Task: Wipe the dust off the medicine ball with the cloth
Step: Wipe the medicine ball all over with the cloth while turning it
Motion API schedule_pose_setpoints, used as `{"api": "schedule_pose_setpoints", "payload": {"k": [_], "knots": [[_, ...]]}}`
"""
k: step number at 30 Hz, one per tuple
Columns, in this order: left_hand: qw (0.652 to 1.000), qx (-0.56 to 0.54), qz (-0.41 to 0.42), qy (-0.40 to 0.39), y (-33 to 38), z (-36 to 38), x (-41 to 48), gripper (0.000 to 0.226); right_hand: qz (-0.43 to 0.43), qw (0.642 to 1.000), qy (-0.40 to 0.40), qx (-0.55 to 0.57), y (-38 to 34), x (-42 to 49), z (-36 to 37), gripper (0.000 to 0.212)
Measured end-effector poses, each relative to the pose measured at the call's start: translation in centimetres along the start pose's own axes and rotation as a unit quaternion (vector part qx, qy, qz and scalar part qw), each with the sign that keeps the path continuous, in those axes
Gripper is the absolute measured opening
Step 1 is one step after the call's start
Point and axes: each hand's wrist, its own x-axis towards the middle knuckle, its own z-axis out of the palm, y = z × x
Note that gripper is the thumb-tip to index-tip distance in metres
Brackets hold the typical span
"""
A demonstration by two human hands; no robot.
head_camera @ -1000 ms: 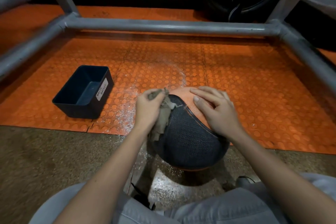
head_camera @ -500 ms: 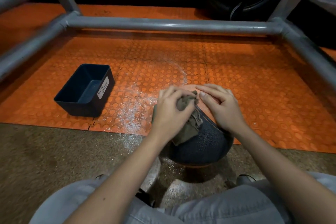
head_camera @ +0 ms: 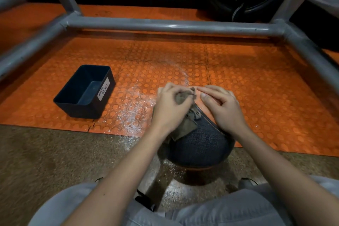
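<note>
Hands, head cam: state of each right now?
Left hand: closed on the cloth, against the medicine ball.
Right hand: open, fingers resting on the medicine ball.

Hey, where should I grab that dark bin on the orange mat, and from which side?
Probably pinch the labelled long wall of the bin at its rim, coming down from above: it sits upright with its open top facing up, and its walls look thin and straight.
</note>
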Motion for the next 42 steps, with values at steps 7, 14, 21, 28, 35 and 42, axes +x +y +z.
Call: {"api": "schedule_pose_setpoints", "payload": {"k": [7,14,21,28,35,42], "knots": [[0.953,-0.174,-0.246,0.026,-4.2,-2.1,1.3,0.015,0.004,1.0,-0.007,0.001,0.0,-0.1,0.0,0.016],[0.988,-0.111,-0.107,0.026,-1.3,-0.8,1.2,0.015,0.002,1.0,0.012,0.006,0.8,0.1,0.1,0.025],[0.981,-0.138,-0.133,0.04,-3.3,-1.1,1.3,0.006,0.004,1.0,-0.002,0.004,0.8,0.2,0.1,0.022],[0.95,-0.181,-0.244,0.073,-3.8,-0.7,0.6,0.009,0.012,1.0,0.015,0.024,1.5,0.4,-0.1,0.015],[0.983,0.08,0.155,0.058,-0.5,2.2,-2.0,0.018,0.043,0.995,0.023,0.089,2.4,2.0,-0.4,0.015],[0.936,-0.238,-0.24,0.101,-5.1,0.1,1.2,0.009,0.074,0.991,0.059,0.094,2.3,2.1,0.0,0.026]]}}
